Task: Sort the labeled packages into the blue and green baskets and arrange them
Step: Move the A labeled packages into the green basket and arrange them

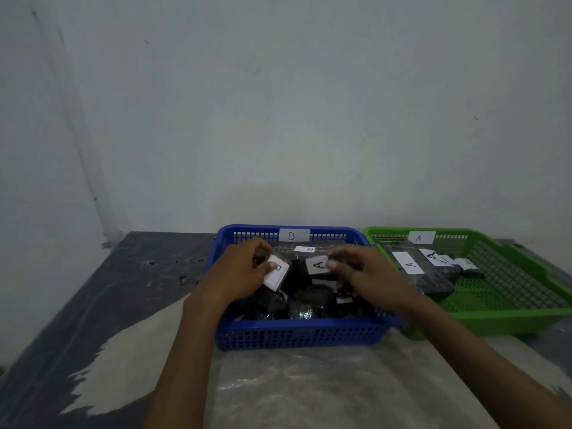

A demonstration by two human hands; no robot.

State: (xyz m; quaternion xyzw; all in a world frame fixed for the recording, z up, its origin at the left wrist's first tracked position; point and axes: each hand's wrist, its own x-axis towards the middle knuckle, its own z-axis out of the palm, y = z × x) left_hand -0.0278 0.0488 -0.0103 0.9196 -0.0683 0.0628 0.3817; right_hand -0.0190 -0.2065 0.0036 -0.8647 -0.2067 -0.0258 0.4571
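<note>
Fingers of both hands — left hand [240,270], right hand [360,274] — around packages in blue basket [297,335]

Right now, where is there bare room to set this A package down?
The green basket has bare mesh floor along its near and right sides, beside the A packages. The blue basket is crowded with packages.

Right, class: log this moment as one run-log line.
left hand: grips B-labelled black package | right hand: pinches A-labelled black package | over blue plastic basket
</note>
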